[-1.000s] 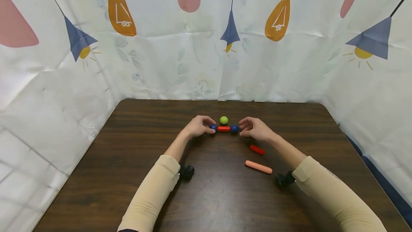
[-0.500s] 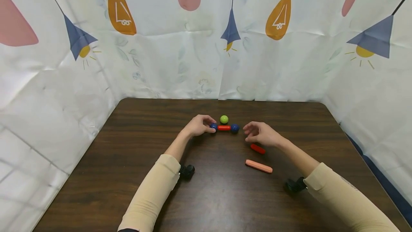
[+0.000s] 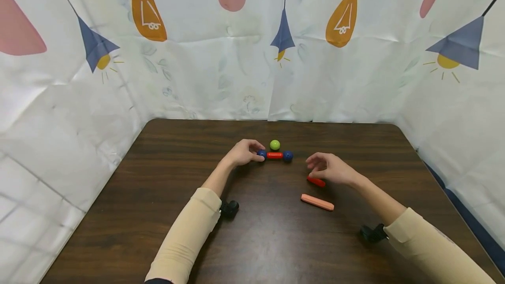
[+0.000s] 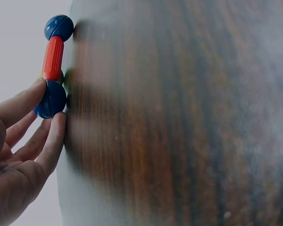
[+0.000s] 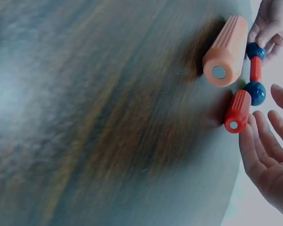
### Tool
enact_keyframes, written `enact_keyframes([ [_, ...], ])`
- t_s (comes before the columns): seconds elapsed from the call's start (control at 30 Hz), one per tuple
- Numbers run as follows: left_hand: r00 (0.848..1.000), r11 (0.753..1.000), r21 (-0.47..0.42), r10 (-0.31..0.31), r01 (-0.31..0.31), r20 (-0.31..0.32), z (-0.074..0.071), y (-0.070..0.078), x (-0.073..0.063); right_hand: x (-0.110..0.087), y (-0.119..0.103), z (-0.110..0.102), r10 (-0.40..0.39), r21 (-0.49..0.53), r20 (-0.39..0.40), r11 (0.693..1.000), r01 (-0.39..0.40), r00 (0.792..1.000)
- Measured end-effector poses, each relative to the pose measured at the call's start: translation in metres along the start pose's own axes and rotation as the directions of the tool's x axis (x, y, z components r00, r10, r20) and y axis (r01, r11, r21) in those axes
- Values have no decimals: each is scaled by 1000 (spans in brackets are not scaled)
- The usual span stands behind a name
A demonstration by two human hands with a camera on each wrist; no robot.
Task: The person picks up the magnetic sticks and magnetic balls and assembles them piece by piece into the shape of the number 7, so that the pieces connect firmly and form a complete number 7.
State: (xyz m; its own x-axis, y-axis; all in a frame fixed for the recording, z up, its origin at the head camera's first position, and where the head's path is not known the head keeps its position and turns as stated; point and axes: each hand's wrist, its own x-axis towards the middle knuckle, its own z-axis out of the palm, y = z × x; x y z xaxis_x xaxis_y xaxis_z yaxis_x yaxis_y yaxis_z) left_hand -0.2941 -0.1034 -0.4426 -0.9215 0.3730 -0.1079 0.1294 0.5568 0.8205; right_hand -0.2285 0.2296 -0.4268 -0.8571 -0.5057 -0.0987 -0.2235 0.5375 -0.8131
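My left hand [image 3: 243,152] pinches a blue ball [image 4: 52,100] between thumb and fingers. A short red ribbed rod [image 3: 275,155] joins this ball to a second blue ball [image 3: 288,156], like a small dumbbell lying on the table. Just behind the rod sits a yellow-green ball [image 3: 275,145]. My right hand [image 3: 332,168], fingers loosely bent and thumb apart, hovers over a loose red rod [image 5: 237,112] with a silvery disc in its end. Whether the fingertips touch that rod I cannot tell. Closer to me lies a longer salmon-coloured rod [image 3: 317,202], also silver-ended.
A dark wood-grain table [image 3: 158,214] lies under everything. White cloth [image 3: 221,78] printed with lamps and bulbs stands around its back and sides. A black wrist camera [image 3: 229,209] sits on the left wrist, another [image 3: 372,233] on the right.
My right hand has moved away from the right-hand blue ball, to the right and towards me, to the loose red rod. The left hand stays on its ball.
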Motion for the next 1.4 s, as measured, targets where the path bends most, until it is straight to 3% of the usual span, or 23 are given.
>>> enact_keyframes([
  [0.6, 1000, 1000, 5, 6, -6, 18, 0, -1, 1, -22, 11, -4, 9, -74, -44, 997, -12, 999],
  [1.4, 1000, 1000, -5, -2, 2, 17, -1, 3, -1, -27, 23, 8, -13, -107, -56, 994, 7, 998],
])
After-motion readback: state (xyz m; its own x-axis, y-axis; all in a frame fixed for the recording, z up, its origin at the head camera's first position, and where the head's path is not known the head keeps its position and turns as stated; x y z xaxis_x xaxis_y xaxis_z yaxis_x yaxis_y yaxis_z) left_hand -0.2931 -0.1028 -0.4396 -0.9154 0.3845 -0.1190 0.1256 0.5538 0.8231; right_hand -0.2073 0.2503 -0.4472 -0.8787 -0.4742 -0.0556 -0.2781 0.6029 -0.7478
